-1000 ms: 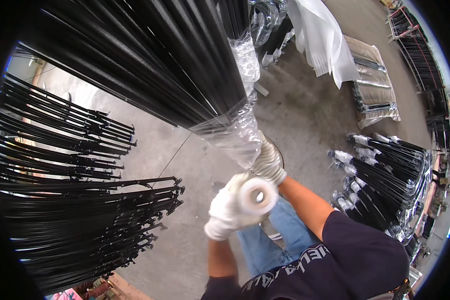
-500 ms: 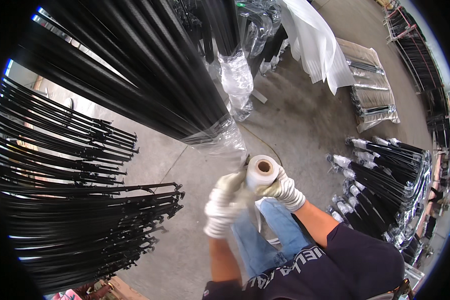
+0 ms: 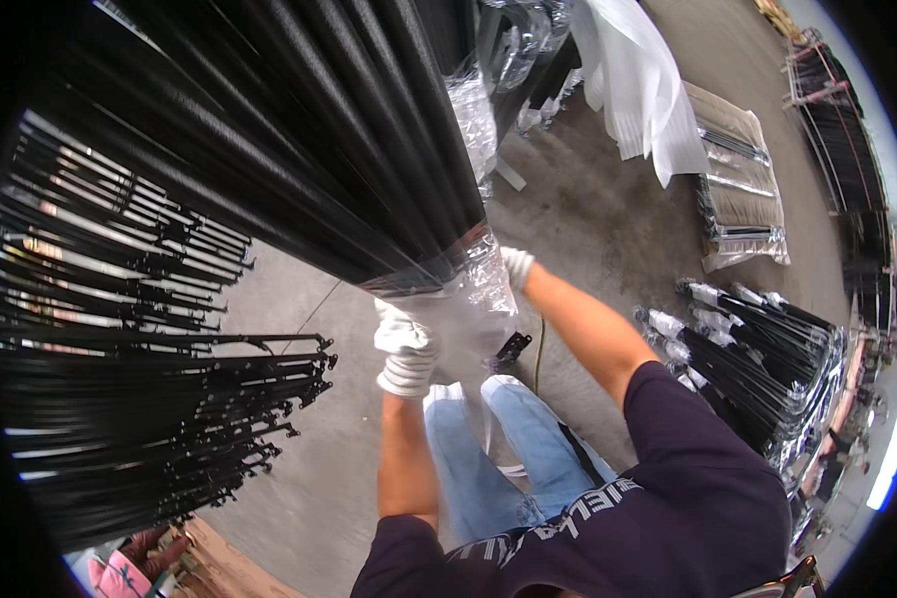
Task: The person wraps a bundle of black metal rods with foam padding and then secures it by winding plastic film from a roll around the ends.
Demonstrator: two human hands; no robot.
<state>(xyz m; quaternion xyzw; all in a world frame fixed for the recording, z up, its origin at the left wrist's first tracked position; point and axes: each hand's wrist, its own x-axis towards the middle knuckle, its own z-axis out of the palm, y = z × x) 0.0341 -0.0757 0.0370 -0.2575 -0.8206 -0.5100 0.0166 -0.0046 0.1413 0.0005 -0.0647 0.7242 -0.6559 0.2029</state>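
Observation:
A thick bundle of long black bars or tubes [image 3: 299, 130] slants down from the upper left toward me. Clear stretch film [image 3: 486, 274] wraps its near end, which looks blurred and whitish. My left hand [image 3: 406, 344], in a white glove, is at the left underside of that wrapped end; its fingers look curled, but what they hold is hidden. Reaching around the right side, my right hand [image 3: 516, 264] shows only its glove cuff and back; the bundle covers its fingers. No roll of film shows now.
Racks of thin black bars [image 3: 169, 389] stand on the left. Wrapped black bundles [image 3: 747, 349] lie to the right. White foam sheeting [image 3: 638, 90] hangs at the upper right, near a wrapped flat pack [image 3: 743, 179]. A dark bracket-like part [image 3: 511, 349] is below the bundle end.
My hands have moved apart and up to either side of the bundle's wrapped end. The film roll, held in front of me before, has gone out of sight. The bundle appears closer.

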